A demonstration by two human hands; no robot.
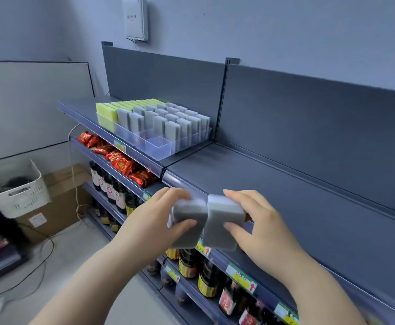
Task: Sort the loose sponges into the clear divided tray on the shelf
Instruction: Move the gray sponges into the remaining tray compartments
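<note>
Head view puts us mid-carry, left hand (154,221) fingers (187,223) clamped on the left sponge (189,214), right hand (260,221) on the right sponge (220,214), at the shelf (274,184) edge; next, reach left to the clear tray (159,148), empty front slot.

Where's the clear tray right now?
In the head view the clear tray sits left of centre, on the left section of the top shelf. Its right end is beside the upright post, above the red snack packets.

Blue-grey wall (285,31), pale floor (79,259), white basket (20,195) by cardboard box (65,202).
</note>
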